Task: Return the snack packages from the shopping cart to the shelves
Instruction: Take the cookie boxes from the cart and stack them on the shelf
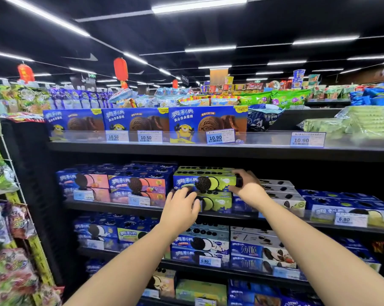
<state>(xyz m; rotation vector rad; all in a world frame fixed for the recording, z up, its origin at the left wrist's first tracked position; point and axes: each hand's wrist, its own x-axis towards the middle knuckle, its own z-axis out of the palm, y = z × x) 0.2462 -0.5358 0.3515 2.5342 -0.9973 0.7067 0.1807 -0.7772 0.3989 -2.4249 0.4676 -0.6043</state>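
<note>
A blue-and-green cookie box (pixel 205 181) lies on top of an identical green box (pixel 217 203) on the second shelf (pixel 111 206). My right hand (pixel 245 184) grips the top box at its right end, fingers over the top edge. My left hand (pixel 182 206) is at the box's lower left corner, its fingers touching the front face and partly covering the box below. The shopping cart is out of view.
Pink and orange cookie boxes (pixel 133 184) stand left of the green stack, white and blue boxes (pixel 279 191) to its right. The upper shelf (pixel 186 147) holds large blue boxes (pixel 206 123). Bagged snacks hang on a rack (pixel 7 195) at the left.
</note>
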